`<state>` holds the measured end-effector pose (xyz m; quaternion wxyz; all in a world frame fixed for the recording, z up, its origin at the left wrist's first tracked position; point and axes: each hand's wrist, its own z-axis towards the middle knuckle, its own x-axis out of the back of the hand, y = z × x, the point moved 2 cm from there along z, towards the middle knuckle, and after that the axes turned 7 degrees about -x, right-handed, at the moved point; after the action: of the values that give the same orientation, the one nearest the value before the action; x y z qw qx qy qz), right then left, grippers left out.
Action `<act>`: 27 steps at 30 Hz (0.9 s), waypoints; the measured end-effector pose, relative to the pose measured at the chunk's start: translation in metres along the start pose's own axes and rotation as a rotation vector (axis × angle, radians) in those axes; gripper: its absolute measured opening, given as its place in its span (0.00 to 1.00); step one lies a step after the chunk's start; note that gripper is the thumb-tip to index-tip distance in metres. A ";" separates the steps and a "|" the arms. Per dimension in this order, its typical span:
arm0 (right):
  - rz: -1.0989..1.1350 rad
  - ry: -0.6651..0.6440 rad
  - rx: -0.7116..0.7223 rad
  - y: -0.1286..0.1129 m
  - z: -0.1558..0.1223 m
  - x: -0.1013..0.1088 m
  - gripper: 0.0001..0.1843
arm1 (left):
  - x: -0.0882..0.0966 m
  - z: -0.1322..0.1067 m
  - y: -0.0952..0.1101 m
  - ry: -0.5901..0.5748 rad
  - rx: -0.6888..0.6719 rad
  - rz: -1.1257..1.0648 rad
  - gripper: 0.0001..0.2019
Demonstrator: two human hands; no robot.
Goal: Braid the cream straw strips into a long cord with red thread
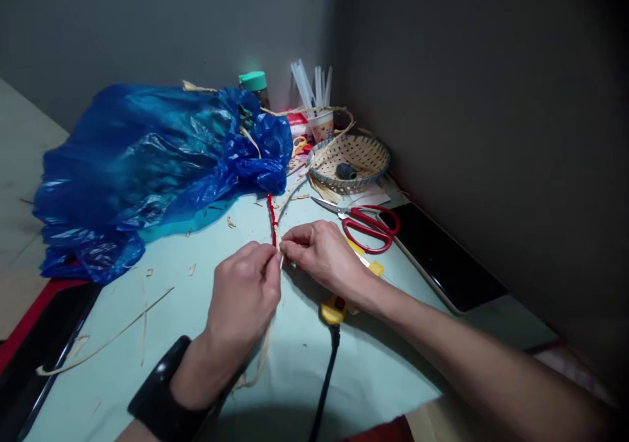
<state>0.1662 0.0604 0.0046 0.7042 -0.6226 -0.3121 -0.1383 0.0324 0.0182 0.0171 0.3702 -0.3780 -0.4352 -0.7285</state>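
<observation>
My left hand, with a black band at the wrist, pinches a pale straw-like strand at the middle of the table. Beside it my right hand is closed in a pinch on the same strand, fingertips almost touching the left's. A thin red stick or cord rises from between the fingers, with the pale strand running along it and up toward the basket. Loose strand ends hang below my left hand. Under my right forearm lies a yellow tool with a black cable, partly covered.
Red-handled scissors and a black phone lie to the right. Behind stand a woven basket with a dark thread spool, and a cup of translucent sticks. A blue plastic bag fills the back left. Straw scraps litter the table.
</observation>
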 end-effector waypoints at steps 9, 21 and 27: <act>0.108 -0.077 0.012 0.006 0.002 -0.001 0.14 | -0.012 -0.011 0.022 -0.113 -0.158 0.420 0.13; 0.200 -0.194 -0.037 0.004 0.002 0.003 0.11 | 0.023 0.008 -0.023 -0.055 0.350 -0.572 0.14; 0.119 -0.226 0.044 0.002 0.000 0.001 0.11 | -0.016 0.008 -0.022 -0.182 0.534 -1.270 0.05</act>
<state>0.1684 0.0613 0.0034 0.6848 -0.6362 -0.3549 -0.0182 0.0225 0.0360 -0.0018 -0.0856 -0.0058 -0.7657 -0.6374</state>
